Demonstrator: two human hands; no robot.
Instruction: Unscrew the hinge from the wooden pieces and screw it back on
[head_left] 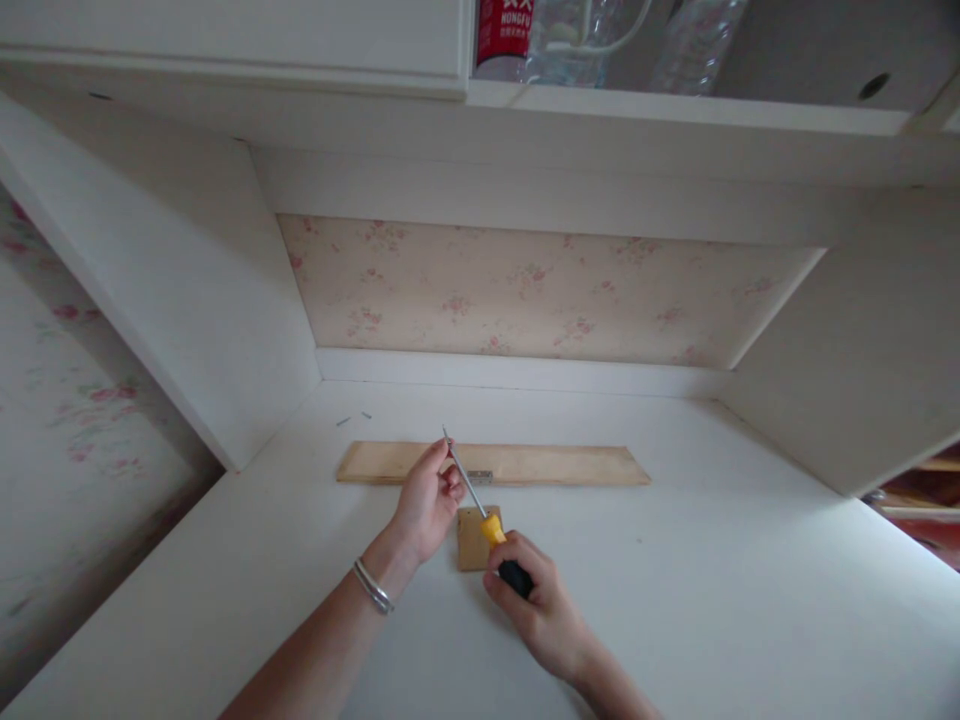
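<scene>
Long pale wooden plank [525,464] lies flat across the white worktop [675,600], a small square wooden block [471,538] just before it. Right hand [536,605] grips the yellow-and-black screwdriver [487,520] handle; left hand [427,500] fingers pinch its shaft near the tip, apparently steadying it over the plank.

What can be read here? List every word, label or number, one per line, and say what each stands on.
"HONGFU" – white letters on the red label of the bottle on the upper shelf.
Larger white characters above that word on the same label are cut off by the frame's top edge: not readable.
The clear plastic bottles, screwdriver and wooden strip show no text.
</scene>
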